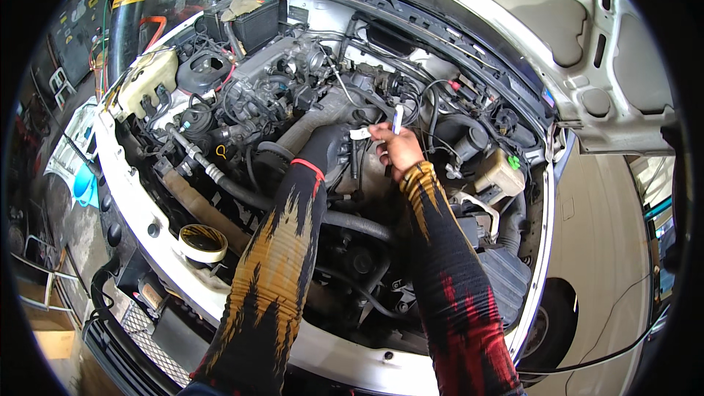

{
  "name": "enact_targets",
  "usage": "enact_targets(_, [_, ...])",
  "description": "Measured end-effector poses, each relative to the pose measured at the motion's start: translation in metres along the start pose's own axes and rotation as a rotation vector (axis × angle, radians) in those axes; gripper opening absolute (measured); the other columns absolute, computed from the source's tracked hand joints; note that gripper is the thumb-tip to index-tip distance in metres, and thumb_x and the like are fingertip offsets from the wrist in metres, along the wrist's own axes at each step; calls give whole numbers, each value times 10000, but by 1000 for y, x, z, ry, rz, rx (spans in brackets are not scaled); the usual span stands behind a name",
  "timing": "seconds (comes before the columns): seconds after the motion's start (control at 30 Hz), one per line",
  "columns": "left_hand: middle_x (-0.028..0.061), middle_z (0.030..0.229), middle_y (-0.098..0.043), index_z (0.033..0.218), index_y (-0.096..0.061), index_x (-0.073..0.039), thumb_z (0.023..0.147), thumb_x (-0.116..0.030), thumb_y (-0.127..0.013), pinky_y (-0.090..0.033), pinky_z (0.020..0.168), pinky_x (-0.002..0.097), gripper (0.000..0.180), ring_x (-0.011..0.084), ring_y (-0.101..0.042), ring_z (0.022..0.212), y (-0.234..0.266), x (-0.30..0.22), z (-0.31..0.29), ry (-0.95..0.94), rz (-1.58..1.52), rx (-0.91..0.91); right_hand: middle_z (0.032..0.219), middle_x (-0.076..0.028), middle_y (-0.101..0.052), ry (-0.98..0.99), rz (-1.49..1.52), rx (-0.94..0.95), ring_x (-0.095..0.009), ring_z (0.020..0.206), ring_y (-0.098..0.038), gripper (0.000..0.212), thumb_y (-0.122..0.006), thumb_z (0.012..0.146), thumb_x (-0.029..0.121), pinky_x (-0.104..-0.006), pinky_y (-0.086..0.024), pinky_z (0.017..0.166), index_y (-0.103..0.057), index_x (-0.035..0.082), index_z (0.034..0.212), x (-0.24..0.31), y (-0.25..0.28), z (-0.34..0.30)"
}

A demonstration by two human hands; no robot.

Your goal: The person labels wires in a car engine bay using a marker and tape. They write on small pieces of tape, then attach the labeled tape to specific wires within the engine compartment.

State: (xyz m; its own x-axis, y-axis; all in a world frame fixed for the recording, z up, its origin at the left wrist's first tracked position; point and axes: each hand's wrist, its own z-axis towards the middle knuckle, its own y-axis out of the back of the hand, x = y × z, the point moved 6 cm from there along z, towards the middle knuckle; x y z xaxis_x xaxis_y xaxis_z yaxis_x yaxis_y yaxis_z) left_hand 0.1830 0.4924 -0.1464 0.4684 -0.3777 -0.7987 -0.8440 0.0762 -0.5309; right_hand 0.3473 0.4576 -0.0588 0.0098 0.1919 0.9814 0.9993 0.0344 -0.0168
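Observation:
Over the middle of the engine, my left hand, in a black glove with a red cuff, is closed at one end of a short white strip of tape. What else its fingers hold is hidden. My bare right hand is closed, with its thumb and fingertips at the strip's other end. A white marker stands upright between its fingers. Dark hoses and wires surround both hands, and a wide grey ribbed intake duct passes just beyond my left hand.
A roll of masking tape lies on the white front edge of the car. The raised hood stands at the upper right. A battery and a pale reservoir sit far left; a cream reservoir is on the right.

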Motion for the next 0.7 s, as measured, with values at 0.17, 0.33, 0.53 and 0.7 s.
enact_targets(0.17, [16,899,-643,1022,-689,-168,979,-305,-644,-523,740,339,150,170,-626,820,-3,-3,0,74,-131,-27,756,0,-639,87,117,-93,-90,537,-517,68,-713,887,126,-252,-331,403,-701,75,929,-19,2,4])
enact_targets(0.33, [25,936,-656,1070,-681,-159,985,-302,-638,-536,755,341,171,178,-642,853,-1,-4,6,1,-138,45,820,-45,-706,18,111,-45,-101,519,-551,86,-704,920,150,-242,-356,406,-688,76,962,-20,-2,6])
enact_targets(0.53, [35,980,-672,1127,-671,-148,991,-297,-631,-551,773,344,206,188,-662,894,3,-2,11,-21,-145,99,856,-64,-721,27,53,-61,-116,551,-581,94,-673,951,165,-245,-368,425,-640,81,980,-21,-4,7])
enact_targets(0.7, [43,1017,-685,1175,-662,-138,997,-294,-625,-565,787,346,240,196,-679,927,-1,-5,5,-52,-175,132,790,-54,-690,95,-14,-47,-115,519,-541,140,-656,881,191,-260,-343,405,-679,59,922,-6,0,14])
